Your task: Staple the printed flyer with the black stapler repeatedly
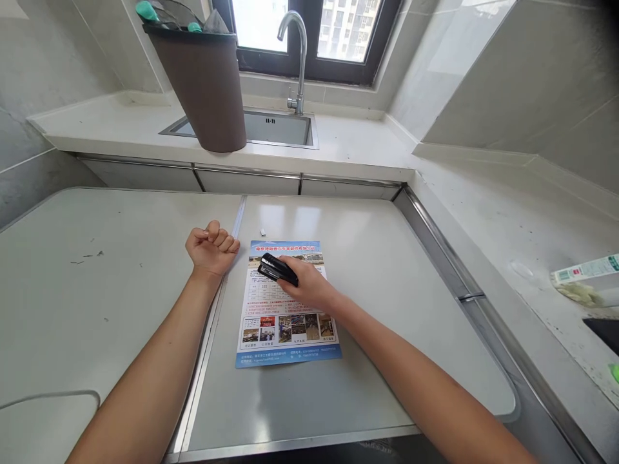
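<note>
A printed leaflet (290,351) with blue edges, red headings and small photos lies flat on the grey tabletop. Over its upper half is my right hand (307,282), its fingers closed around a black stapler (278,269) whose nose points left. Whether the stapler touches the paper I cannot tell. My left hand (213,248) is curled into a fist, palm side up, left of the leaflet near the table's seam. Its curled fingers hide whatever may be inside. Just above the leaflet's top edge sits a small white piece (262,232), too small to name.
A tall brown bin (203,90) with teal-capped items stands at the sink's front edge. Behind are a sink (278,129), a faucet (300,64) and a window. On the right counter (483,212) lies a white-and-green package (587,270). Dark specks (100,253) dot the left table panel.
</note>
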`<action>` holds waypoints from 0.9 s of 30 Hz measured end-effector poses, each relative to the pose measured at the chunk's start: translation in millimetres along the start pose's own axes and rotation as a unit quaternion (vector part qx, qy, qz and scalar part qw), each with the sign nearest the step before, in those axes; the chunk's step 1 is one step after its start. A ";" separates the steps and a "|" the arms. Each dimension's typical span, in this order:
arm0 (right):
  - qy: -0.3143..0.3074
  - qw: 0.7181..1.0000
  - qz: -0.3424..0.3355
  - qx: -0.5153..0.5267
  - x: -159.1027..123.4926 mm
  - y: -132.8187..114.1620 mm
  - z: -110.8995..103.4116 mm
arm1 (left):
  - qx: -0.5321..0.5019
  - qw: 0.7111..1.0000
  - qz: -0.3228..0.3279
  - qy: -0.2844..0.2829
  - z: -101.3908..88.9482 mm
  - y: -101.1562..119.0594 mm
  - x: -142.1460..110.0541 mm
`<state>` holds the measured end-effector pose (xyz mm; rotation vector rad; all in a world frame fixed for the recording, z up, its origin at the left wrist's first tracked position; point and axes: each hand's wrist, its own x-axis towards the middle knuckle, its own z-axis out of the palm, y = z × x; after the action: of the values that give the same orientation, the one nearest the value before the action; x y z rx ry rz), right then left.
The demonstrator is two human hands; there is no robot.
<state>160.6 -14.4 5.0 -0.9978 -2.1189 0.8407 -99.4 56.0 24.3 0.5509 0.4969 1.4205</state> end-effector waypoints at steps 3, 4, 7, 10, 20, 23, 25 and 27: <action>0.004 1.000 0.013 -0.011 -14.9 9.0 -18.9 | 0.008 1.000 -0.007 0.006 2.3 -0.8 -0.7; 0.004 1.000 0.014 -0.015 -19.7 12.7 -24.8 | 0.012 1.000 -0.010 0.008 3.0 -1.1 -0.8; 0.004 1.000 0.010 -0.028 -31.1 23.1 -37.8 | 0.037 0.999 -0.024 0.006 5.6 -2.8 -0.8; 0.019 1.000 0.011 -0.022 -37.2 29.0 -41.3 | 0.096 0.994 -0.043 -0.032 9.8 -7.6 -0.8; 0.042 0.998 0.002 -0.038 -41.7 31.6 -37.3 | 0.455 0.854 -0.098 -0.232 28.5 -38.9 -7.8; 0.041 0.998 -0.002 -0.041 -41.9 31.5 -38.4 | 0.501 0.823 -0.090 -0.253 27.6 -39.5 -8.7; 0.040 0.998 -0.007 -0.054 -42.0 30.6 -39.5 | 0.514 0.816 -0.082 -0.250 26.4 -39.9 -8.4; 0.036 0.996 -0.011 -0.081 -42.2 29.3 -41.3 | 0.531 0.806 -0.075 -0.251 25.9 -41.0 -7.9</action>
<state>225.3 -22.8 -4.5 -1.0696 -2.1577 0.6212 -52.2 43.8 18.7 1.6976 0.8614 0.6690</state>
